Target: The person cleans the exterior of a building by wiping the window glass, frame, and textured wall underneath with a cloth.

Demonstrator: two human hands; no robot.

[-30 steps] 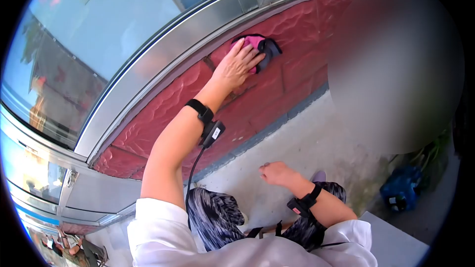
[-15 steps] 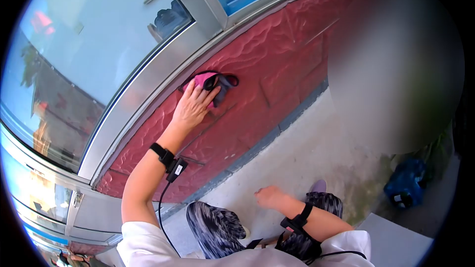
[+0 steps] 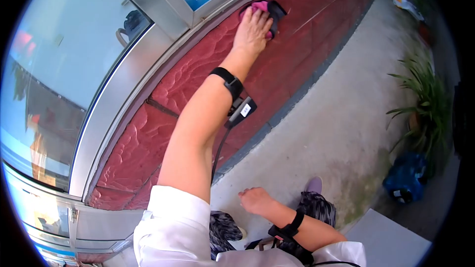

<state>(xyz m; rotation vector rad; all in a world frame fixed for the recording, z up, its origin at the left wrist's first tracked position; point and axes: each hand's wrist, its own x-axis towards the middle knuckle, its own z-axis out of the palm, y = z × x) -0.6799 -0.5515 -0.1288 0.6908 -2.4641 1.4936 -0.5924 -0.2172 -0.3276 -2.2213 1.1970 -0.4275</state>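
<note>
Cloth [image 3: 278, 12] on red wall [image 3: 302, 44], top centre

Left hand [image 3: 251, 35] lies over it, fingers spread, any pinch hidden: seemingly a wiping step; another pass would call for flat pressure. Right hand [image 3: 255, 200], lower centre: curled, grip unclear.

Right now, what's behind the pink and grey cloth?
Red wall shows around the cloth, which lies under the left hand. The patch directly behind is covered and can't be seen.

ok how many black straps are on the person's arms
2: the left strap, behind the left hand, which lies on the pink and grey cloth; and the right strap, behind the right hand. No others show.
</note>
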